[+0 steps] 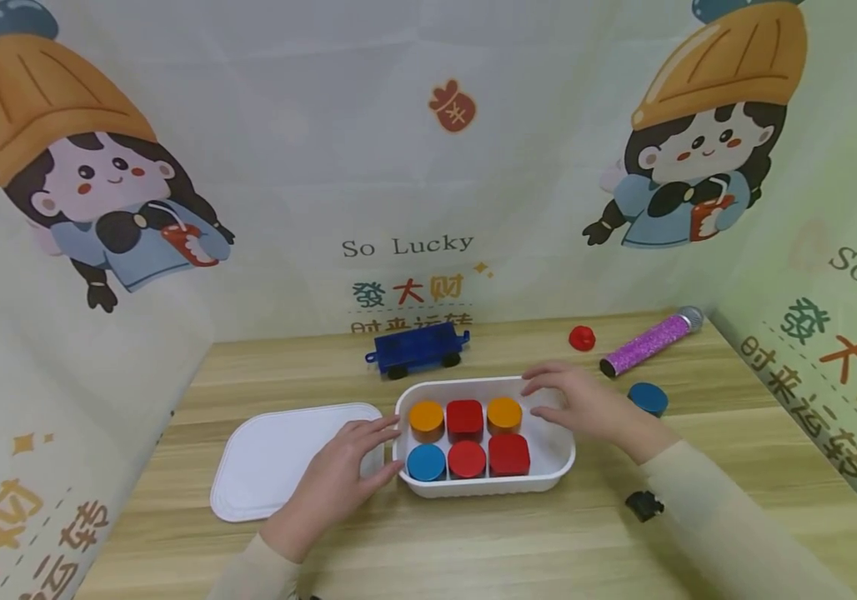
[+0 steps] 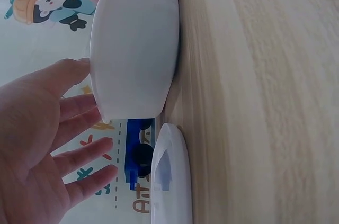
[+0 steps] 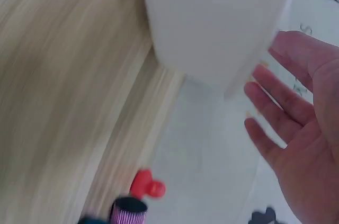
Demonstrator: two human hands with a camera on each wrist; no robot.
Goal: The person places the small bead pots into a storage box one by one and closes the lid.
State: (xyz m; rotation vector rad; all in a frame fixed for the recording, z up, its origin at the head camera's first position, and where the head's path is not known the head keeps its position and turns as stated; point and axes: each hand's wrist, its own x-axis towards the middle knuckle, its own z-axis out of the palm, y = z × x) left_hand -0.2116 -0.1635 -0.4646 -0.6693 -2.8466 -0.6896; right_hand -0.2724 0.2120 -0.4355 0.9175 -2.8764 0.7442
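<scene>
A white plastic box sits on the table with several blocks inside. Its back row has an orange cylinder, a red block and another orange cylinder. In front are a blue cylinder, a red cylinder and a larger red block. My left hand is at the box's left end, fingers extended, with thumb and fingertips right at the rim. Over the right end reaches my right hand, its fingers spread and the fingertips at the back rim. Neither hand grips anything.
The white lid lies left of the box, beneath the left hand. Behind stands a blue toy wagon. A small red piece, a glittery purple microphone, a blue cylinder and a black piece lie to the right.
</scene>
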